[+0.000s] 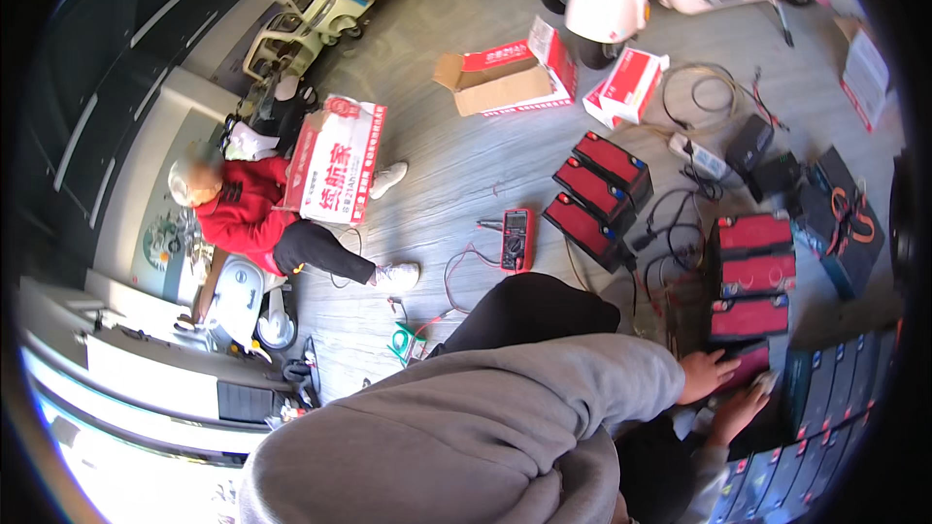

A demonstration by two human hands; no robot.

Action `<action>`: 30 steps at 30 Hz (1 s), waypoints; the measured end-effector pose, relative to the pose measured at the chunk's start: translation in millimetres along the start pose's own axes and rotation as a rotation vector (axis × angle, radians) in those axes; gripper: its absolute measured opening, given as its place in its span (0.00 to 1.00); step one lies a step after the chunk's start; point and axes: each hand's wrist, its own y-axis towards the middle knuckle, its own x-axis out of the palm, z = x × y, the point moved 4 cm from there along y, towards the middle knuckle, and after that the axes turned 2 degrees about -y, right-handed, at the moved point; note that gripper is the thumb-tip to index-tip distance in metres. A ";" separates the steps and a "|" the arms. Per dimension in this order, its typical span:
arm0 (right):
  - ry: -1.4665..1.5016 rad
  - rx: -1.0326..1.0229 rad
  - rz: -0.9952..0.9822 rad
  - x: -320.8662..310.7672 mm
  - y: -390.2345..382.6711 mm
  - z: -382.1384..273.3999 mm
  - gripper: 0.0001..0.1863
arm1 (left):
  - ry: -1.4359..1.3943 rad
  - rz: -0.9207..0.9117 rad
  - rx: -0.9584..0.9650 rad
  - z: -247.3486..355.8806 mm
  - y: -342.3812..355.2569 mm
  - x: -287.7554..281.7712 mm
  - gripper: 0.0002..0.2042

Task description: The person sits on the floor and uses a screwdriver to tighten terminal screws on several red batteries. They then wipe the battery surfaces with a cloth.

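A red-topped black battery (747,365) lies at the lower right, partly covered by my hands. My left hand (706,376) rests on its near left edge, fingers spread. My right hand (740,413) is closed around a small pale crumpled cloth (766,384), pressed to the battery's right side. Just beyond stands a row of red-topped batteries (753,277) with terminals at their corners. My grey left sleeve fills the lower middle and hides part of the floor.
Dark blue-sided batteries (825,393) stand packed at the lower right. More red-topped batteries (600,184), a red multimeter (515,239), cables and a power strip (701,157) lie ahead. A seated person (248,209) holds a carton (335,160) at left. Scooters stand behind open boxes (505,87).
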 end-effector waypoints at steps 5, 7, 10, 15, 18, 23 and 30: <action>0.049 0.043 -0.100 -6.8 1.9 -4.6 0.25 | 0.028 -0.009 0.034 -1.6 4.1 13.4 0.23; 0.082 0.028 -0.093 -15.9 11.0 -18.7 0.23 | 0.053 -0.022 0.023 -0.2 1.7 14.0 0.23; -0.163 0.095 -0.252 -13.8 17.4 -27.9 0.21 | 0.061 -0.040 0.031 -1.3 3.9 12.9 0.23; -0.337 0.000 -0.082 -20.4 29.4 -32.9 0.18 | 0.080 -0.029 0.025 -1.9 2.7 15.9 0.23; -0.453 0.026 -0.234 -16.3 27.4 -38.5 0.19 | 0.079 -0.017 0.035 -2.5 3.1 13.6 0.23; -0.365 -0.034 -0.236 -29.5 15.5 -49.4 0.20 | -0.358 0.006 -0.230 -4.4 -2.3 -9.0 0.22; 0.255 0.342 -0.020 -48.4 49.5 44.2 0.16 | 0.004 -0.076 0.081 -3.3 -14.1 -30.3 0.26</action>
